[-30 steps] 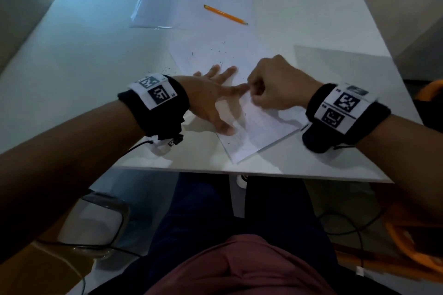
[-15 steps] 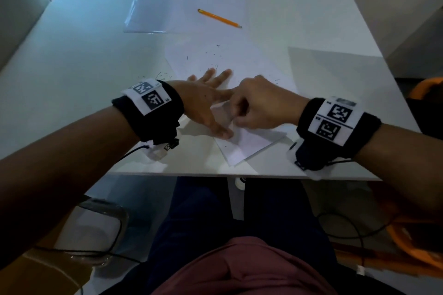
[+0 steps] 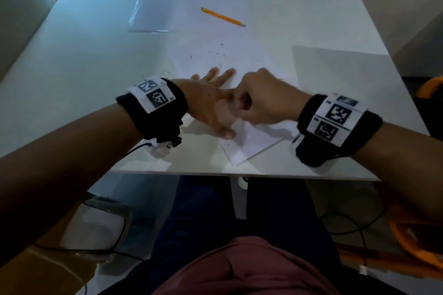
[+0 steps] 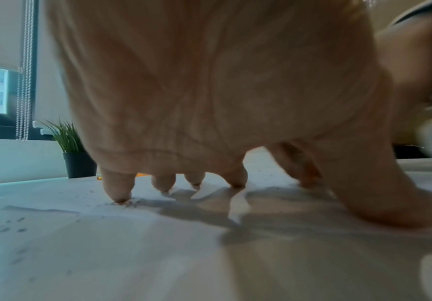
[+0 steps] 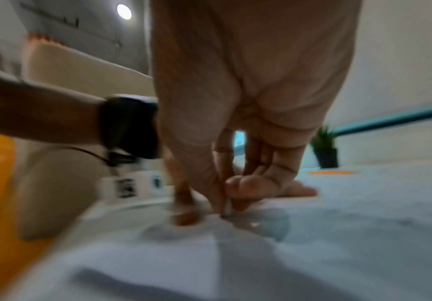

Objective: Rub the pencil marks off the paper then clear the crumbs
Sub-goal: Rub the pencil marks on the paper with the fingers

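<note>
The white sheet of paper (image 3: 254, 141) lies angled at the near edge of the white desk (image 3: 96, 74), dark eraser crumbs (image 3: 215, 55) scattered over its far half and onto the desk beside it. The step in hand looks like rubbing. To do it well, keep strokes short and light, running away from the pinning hand so the sheet neither creases nor slides, and leave the crumbs until the marks are gone.

The left hand (image 3: 211, 103) lies flat with fingers spread, its fingertips (image 4: 118, 193) pressing the paper down; its grip is released, holding nothing. The right hand (image 3: 261, 98) is curled just beside it, thumb and fingers pinching what seems a small pale eraser (image 5: 227, 209) against the paper, though blur leaves that unsure. A yellow wooden pencil (image 3: 223, 17) rests well beyond, on a clear plastic sleeve (image 3: 153, 12).
</note>
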